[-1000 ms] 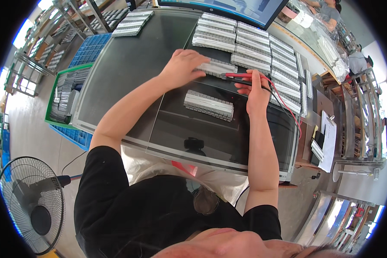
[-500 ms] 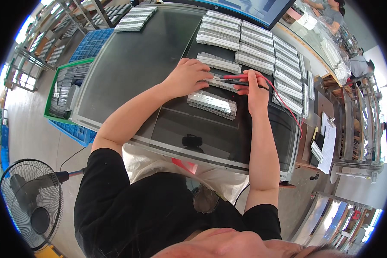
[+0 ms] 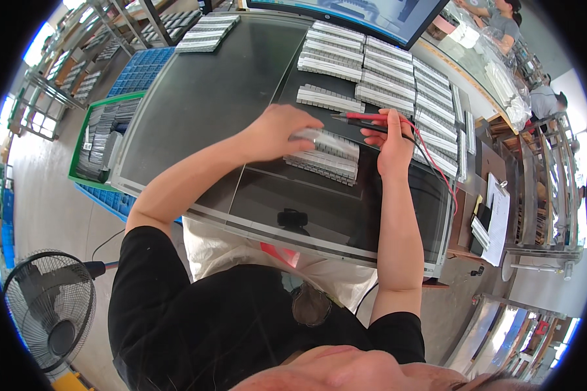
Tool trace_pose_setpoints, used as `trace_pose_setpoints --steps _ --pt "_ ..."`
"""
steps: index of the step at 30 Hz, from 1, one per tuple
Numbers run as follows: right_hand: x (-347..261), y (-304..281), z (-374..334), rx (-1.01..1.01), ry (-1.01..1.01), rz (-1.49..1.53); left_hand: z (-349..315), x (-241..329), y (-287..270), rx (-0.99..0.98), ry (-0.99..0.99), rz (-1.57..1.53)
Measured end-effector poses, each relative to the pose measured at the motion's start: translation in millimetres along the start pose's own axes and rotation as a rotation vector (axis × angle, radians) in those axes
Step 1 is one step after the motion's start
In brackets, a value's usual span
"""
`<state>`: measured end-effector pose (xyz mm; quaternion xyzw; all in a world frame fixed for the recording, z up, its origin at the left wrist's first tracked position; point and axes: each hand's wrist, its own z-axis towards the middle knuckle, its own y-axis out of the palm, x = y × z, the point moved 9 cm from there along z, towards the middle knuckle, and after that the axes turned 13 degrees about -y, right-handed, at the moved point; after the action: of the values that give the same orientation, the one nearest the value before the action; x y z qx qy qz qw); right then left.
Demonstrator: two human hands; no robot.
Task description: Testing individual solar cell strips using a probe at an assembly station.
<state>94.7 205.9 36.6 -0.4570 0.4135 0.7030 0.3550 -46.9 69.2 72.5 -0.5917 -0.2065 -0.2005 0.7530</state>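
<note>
My left hand (image 3: 280, 133) is closed on one end of a thin, pale segmented strip (image 3: 329, 139), blurred by motion, just above the near group of grey strips (image 3: 326, 168). In my right hand (image 3: 394, 148) are two test probes, a red one (image 3: 366, 116) and a black one (image 3: 359, 124). Their tips point left, apart from any strip, above the dark glass tabletop (image 3: 277, 195). Beyond the hands lies another small group of strips (image 3: 329, 98). Thin leads (image 3: 440, 166) run from the probes along the right side.
Rows of strips (image 3: 388, 81) cover the far right of the table below a monitor (image 3: 365, 14). More strips (image 3: 207, 34) lie at the far left. A green crate (image 3: 77, 153) stands left of the table, a fan (image 3: 49, 309) near left. A clipboard (image 3: 497, 218) is at right.
My left hand has drawn back toward me, carrying a strip from under the probes to above the near group. The probes are now off the strip, their tips slightly higher.
</note>
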Motion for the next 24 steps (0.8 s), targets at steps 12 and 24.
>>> trace_pose_setpoints --steps 12,24 --pt "2.5 -0.1 -0.6 -0.008 0.015 -0.051 27.4 -26.6 -0.7 0.218 -0.052 0.299" --pt "5.4 1.0 -0.2 -0.017 0.028 -0.055 46.5 -42.8 2.2 0.289 0.034 0.381"
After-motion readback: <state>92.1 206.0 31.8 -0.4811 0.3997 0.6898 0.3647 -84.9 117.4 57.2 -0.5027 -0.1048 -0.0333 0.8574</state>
